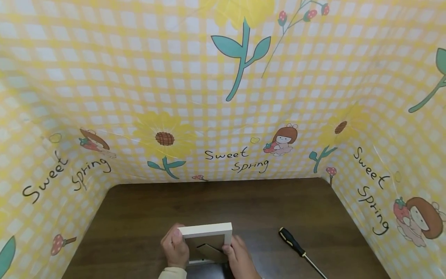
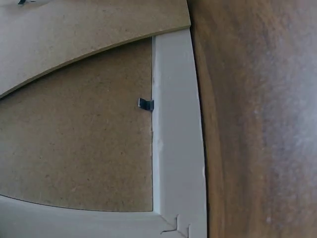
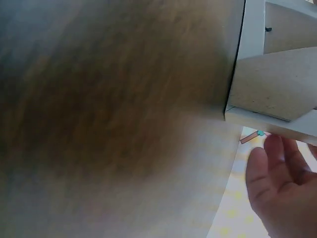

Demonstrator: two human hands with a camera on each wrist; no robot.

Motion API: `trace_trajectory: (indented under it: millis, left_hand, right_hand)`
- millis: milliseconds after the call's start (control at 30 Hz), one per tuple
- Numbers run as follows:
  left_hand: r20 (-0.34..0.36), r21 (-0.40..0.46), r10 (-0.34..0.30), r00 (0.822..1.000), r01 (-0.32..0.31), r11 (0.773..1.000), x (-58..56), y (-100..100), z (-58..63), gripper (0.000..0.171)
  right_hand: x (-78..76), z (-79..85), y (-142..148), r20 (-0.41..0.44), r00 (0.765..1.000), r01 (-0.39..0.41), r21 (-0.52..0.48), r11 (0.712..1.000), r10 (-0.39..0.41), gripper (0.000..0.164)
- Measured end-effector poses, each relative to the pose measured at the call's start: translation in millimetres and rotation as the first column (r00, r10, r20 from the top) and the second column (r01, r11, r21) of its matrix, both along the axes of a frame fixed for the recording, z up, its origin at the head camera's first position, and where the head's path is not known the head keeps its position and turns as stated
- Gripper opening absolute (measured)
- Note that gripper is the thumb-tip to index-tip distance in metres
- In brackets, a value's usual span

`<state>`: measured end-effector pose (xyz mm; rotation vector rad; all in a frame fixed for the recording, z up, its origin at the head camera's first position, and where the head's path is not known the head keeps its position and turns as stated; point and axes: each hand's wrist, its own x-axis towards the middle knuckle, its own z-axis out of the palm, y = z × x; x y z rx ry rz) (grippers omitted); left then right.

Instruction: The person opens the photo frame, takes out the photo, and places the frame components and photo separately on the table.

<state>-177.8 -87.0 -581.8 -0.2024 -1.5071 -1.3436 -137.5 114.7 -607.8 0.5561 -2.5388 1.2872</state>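
Note:
A white picture frame (image 1: 205, 230) is held upright above the table, its back towards me. My left hand (image 1: 175, 248) grips its left side, thumb near the upper corner. At the right side, my right hand (image 1: 240, 257) holds the edge with the thumb on the back; in the right wrist view the fingers of the right hand (image 3: 282, 183) curl by the frame's edge. A brown fibreboard backing (image 2: 89, 144) sits inside the white border, with a small dark metal tab (image 2: 145, 104) over its margin. The fibreboard stand leg (image 2: 94, 34) crosses the backing.
A screwdriver (image 1: 292, 241) with a black and yellow handle lies on the dark wooden table (image 1: 216, 201), right of the hands. Yellow checked cloth (image 1: 223, 116) walls in the table at the back and both sides.

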Motion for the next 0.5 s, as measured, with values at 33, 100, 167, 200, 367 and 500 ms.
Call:
trace_trajectory:
  millis: [33,100,167,200,367,500]
  left_hand:
    - [0.024,0.003,0.019,1.000,-0.019,1.000,-0.1,0,0.0,0.038]
    - [0.054,-0.002,0.049,0.997,-0.049,0.999,-1.0,0,-0.2,0.038]
    - [0.072,-0.004,0.065,0.995,-0.065,0.998,-2.6,1,-1.0,0.038]
    - [0.076,-0.005,0.071,0.995,-0.071,0.997,-3.6,1,-1.3,0.038]
    - [0.127,-0.019,0.077,0.989,-0.075,0.997,-6.2,1,-2.3,0.035]
    - [0.327,-0.115,0.060,0.943,-0.023,0.993,-0.8,-1,-12.6,0.020]
  right_hand:
    - [0.3,-0.1,1,0.084,0.996,-0.020,0.010,1.000,0.019,0.021]
    - [0.6,-0.5,2,0.250,0.966,-0.065,0.006,0.998,0.062,0.030]
    - [0.4,-1.8,3,0.372,0.924,-0.093,0.001,0.996,0.086,0.038]
    - [0.0,-2.1,3,0.414,0.904,-0.103,-0.018,0.994,0.101,0.042]
    - [-3.1,-3.9,0,0.446,0.889,-0.097,-0.038,0.995,0.104,0.044]
    - [-6.6,-2.7,-1,0.424,0.898,-0.092,-0.083,0.992,0.119,0.033]
